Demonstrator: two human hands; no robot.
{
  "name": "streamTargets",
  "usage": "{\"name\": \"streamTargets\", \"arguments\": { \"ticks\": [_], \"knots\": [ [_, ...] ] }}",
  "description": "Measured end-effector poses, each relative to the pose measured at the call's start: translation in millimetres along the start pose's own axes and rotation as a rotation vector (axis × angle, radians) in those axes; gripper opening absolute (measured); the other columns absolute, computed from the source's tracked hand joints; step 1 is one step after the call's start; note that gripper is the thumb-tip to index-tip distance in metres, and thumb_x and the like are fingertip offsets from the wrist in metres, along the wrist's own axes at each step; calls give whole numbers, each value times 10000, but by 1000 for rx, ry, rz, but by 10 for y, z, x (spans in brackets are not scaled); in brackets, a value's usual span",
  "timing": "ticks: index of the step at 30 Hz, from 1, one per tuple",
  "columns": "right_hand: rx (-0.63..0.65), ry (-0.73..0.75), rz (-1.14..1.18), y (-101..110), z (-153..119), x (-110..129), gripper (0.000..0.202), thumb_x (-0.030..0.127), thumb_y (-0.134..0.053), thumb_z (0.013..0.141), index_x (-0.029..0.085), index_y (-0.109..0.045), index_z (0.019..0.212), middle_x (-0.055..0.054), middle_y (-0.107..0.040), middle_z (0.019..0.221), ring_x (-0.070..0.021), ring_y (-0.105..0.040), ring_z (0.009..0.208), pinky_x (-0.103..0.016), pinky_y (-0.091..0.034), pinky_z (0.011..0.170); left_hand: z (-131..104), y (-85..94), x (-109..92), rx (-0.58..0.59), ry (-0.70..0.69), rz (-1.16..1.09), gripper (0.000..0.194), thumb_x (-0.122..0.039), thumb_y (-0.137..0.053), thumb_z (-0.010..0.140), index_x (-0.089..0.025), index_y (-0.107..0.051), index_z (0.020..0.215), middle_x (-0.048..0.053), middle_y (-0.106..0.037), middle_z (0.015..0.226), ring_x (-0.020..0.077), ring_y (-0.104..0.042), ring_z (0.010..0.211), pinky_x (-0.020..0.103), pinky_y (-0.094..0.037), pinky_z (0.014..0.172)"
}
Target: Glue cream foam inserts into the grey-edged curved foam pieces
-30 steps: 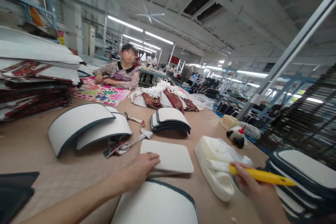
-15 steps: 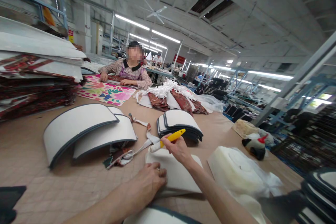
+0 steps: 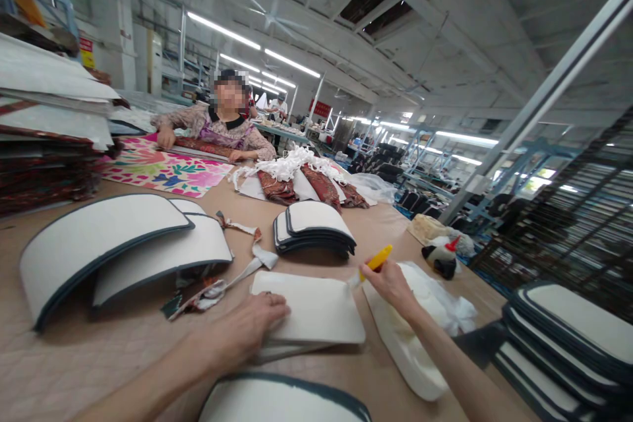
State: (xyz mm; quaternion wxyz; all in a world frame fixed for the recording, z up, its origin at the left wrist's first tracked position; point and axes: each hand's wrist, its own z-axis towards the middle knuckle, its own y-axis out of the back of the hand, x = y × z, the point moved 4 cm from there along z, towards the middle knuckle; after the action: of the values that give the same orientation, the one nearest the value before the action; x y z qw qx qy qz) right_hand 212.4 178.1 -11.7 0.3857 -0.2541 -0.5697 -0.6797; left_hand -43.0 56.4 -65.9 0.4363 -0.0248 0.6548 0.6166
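Observation:
A cream-white panel [image 3: 316, 310] with rounded corners lies in front of me, a second one partly showing beneath it. My left hand [image 3: 264, 316] rests on the panel's left side, fingers laid flat against it. My right hand [image 3: 393, 283] is closed around a brush [image 3: 380, 257] with a yellow handle. The brush's pale tip touches or sits just over the panel's far right corner; I cannot tell which. Just right of the panel, below my right hand, is a white plastic container [image 3: 395, 343] partly wrapped in clear film.
Curved white panels with dark edging [image 3: 113, 231] stand at left, with a stack of them [image 3: 316, 217] ahead and another [image 3: 573, 323] at right. Fabric scraps [image 3: 217, 287] lie between. A co-worker [image 3: 227, 122] sits across the table by floral fabric [image 3: 168, 168]. A red-tipped bottle [image 3: 442, 257] stands at right.
The brush in my right hand has moved right, from the panel's far left corner to its far right one. My left hand stays on the panel's left side. The view has turned right.

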Motion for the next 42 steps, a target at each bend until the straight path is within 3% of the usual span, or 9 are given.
{"name": "streamTargets", "arguments": {
  "ticks": [6, 10, 13, 17, 23, 27, 30, 37, 42],
  "knots": [
    [225, 27, 147, -637, -443, 577, 250, 413, -558, 686, 169, -607, 701, 53, -448, 490, -86, -374, 441, -212, -298, 424, 195, 95, 575, -28, 139, -485, 485, -373, -239, 942, -147, -230, 1371, 131, -542, 1102, 201, -572, 925, 355, -478, 798],
    [382, 35, 213, -1120, -682, 840, 238, 387, -545, 703, 160, -612, 681, 46, -460, 490, -82, -390, 448, -201, -317, 426, 267, 105, 622, 9, 155, -550, 588, -506, -321, 898, -144, -265, 1357, 114, -580, 1006, 205, -576, 868, 320, -491, 726],
    [421, 44, 227, -1219, -726, 842, 216, 363, -533, 699, 162, -593, 649, 36, -493, 524, -90, -425, 489, -208, -355, 475, 266, 102, 590, 25, 159, -539, 576, -501, -360, 885, -168, -290, 1351, 100, -584, 1001, 198, -569, 866, 304, -485, 721],
    [347, 27, 162, -933, -690, 579, 177, 340, -543, 676, 176, -561, 610, 30, -501, 552, -107, -445, 524, -220, -363, 493, 249, 123, 542, 42, 165, -478, 489, -382, -321, 903, -158, -313, 1338, 99, -595, 1002, 194, -570, 898, 289, -483, 730],
    [181, -37, 11, -62, -670, -13, 208, 368, -561, 665, 169, -574, 610, 18, -516, 541, -130, -466, 521, -241, -362, 491, 268, 199, 320, 65, 177, -238, 455, -147, -389, 781, -151, -496, 1224, 78, -647, 977, 214, -576, 905, 325, -435, 832],
    [81, -45, -71, 323, -662, -141, 205, 357, -573, 662, 173, -562, 572, 32, -490, 484, -130, -461, 487, -244, -340, 481, 283, 202, 149, 91, 166, -83, 458, -84, -381, 733, -143, -598, 1132, 105, -649, 1068, 259, -569, 983, 353, -410, 876],
    [32, -13, -71, 287, -548, -68, 212, 368, -559, 686, 173, -584, 607, 19, -532, 517, -138, -493, 517, -245, -364, 503, 284, 197, 55, 119, 126, 0, 515, -17, -376, 660, -174, -626, 1082, 76, -643, 1101, 242, -547, 1025, 334, -396, 898],
    [49, 8, -40, -221, -52, -97, 227, 363, -552, 714, 158, -642, 673, 20, -566, 512, -119, -504, 471, -236, -384, 480, 250, 161, -24, 131, 67, 109, 566, 59, -358, 572, -182, -641, 998, 59, -615, 1069, 221, -533, 1023, 312, -384, 903],
    [-86, -22, -107, 89, -63, -126, 172, 292, -596, 673, 166, -588, 557, 23, -534, 490, -130, -510, 506, -254, -367, 519, 307, 103, 60, 82, 53, 128, 500, 72, -357, 605, -169, -637, 942, 70, -608, 1046, 218, -537, 999, 322, -397, 892]
  ]
}}
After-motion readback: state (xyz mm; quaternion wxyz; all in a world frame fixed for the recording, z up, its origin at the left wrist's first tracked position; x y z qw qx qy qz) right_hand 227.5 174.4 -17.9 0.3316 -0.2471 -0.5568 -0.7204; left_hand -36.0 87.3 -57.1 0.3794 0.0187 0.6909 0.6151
